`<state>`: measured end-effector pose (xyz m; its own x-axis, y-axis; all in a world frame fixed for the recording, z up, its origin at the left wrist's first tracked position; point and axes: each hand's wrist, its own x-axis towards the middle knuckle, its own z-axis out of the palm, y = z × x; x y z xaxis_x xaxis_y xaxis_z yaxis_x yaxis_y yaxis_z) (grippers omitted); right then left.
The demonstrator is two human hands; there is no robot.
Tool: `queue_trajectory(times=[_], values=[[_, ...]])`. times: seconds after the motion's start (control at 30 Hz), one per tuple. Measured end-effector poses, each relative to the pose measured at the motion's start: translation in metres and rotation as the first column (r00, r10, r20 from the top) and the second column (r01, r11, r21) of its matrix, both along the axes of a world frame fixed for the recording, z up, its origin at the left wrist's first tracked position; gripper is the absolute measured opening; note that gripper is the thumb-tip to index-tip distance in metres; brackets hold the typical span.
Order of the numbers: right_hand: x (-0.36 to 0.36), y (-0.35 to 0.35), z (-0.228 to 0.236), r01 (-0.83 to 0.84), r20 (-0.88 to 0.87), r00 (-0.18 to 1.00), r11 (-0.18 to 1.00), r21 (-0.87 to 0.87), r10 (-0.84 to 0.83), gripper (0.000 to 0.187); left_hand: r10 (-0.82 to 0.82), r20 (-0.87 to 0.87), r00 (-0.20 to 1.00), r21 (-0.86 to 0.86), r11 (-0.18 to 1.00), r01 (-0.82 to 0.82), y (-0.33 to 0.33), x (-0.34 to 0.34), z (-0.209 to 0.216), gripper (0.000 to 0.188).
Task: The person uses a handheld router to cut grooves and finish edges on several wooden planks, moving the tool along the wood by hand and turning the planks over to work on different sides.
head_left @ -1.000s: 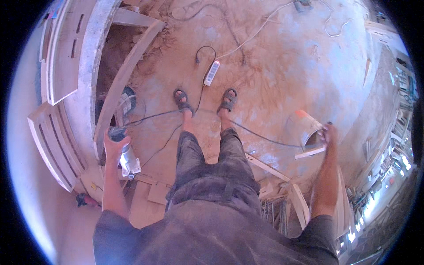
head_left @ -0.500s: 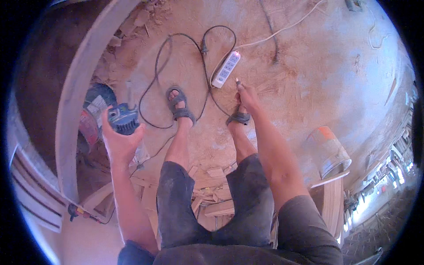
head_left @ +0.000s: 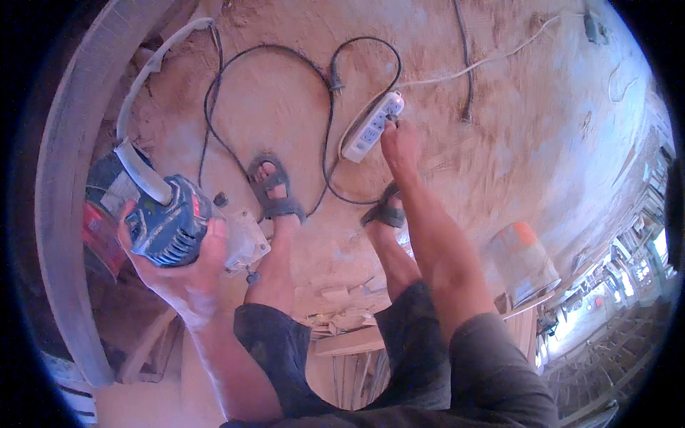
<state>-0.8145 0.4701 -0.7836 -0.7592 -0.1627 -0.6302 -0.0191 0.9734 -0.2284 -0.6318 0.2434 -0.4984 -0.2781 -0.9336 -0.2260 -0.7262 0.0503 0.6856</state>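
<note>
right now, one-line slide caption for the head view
Left hand grips a blue power tool; right hand reaches the white power strip.

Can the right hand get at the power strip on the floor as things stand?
Probably yes. The right hand is stretched down with its fingertips at the near end of the power strip, and nothing lies between them.

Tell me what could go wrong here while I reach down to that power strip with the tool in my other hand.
1. The black cord loops on the floor around both sandalled feet, so a step could snag it.
2. The left hand alone grips the blue power tool, which may slip while you bend.
3. The right hand touches the white power strip lying in sawdust, so fingertips may brush a socket.
</note>
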Motion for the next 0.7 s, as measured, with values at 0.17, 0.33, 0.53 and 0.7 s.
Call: queue_trajectory(times=[0.17, 0.33, 0.53, 0.7], values=[[-0.023, -0.028, 0.001, 0.039, 0.11, 0.992, 0.984, 0.176, -0.059, 0.043, 0.008, -0.012, 1.0, -0.006, 1.0, -0.008, -0.016, -0.009, -0.009, 0.09], [-0.045, -0.026, -0.025, 0.165, 0.179, 0.965, 0.974, 0.153, -0.192, 0.041, -0.001, -0.042, 0.999, 0.005, 1.0, 0.001, -0.029, -0.016, -0.004, 0.089], [-0.032, -0.022, -0.014, -0.11, 0.186, 0.979, 0.985, 0.131, 0.084, 0.038, -0.031, 0.021, 0.999, -0.097, 0.995, 0.033, -0.04, -0.003, -0.012, 0.089], [-0.03, -0.039, -0.01, 0.075, 0.176, 0.98, 0.994, 0.08, -0.088, 0.039, -0.053, -0.027, 0.998, -0.118, 0.992, 0.05, -0.041, -0.007, -0.007, 0.083]])
